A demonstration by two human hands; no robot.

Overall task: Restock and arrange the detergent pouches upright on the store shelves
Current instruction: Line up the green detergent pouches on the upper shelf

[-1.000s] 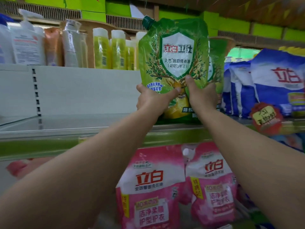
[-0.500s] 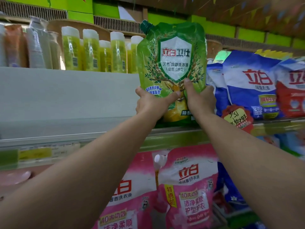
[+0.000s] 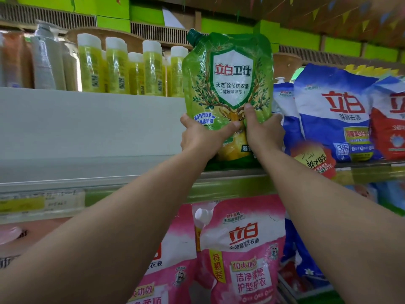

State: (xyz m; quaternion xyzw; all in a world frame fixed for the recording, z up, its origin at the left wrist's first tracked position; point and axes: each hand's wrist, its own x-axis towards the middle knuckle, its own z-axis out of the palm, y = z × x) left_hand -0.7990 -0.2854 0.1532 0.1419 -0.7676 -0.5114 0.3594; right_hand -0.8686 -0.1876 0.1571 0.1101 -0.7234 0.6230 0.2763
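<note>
A green detergent pouch (image 3: 230, 84) with a dark green screw cap at its top left stands upright on the upper shelf (image 3: 109, 170). My left hand (image 3: 201, 137) grips its lower left part, thumb across the front. My right hand (image 3: 263, 130) grips its lower right part, thumb pointing up on the front. The pouch's base is hidden behind my hands and the shelf lip. Blue and white detergent bags (image 3: 333, 113) stand directly to its right.
Yellow bottles (image 3: 122, 66) and grey tubes (image 3: 47, 62) line the top shelf at the left. Pink detergent pouches (image 3: 243, 255) fill the shelf below. A red and yellow price tag (image 3: 313, 159) hangs on the shelf edge. The shelf left of the green pouch is bare.
The view has shifted to the right and the blue bags have come further into sight. Both hands keep their hold low on the green pouch, which stays upright.
</note>
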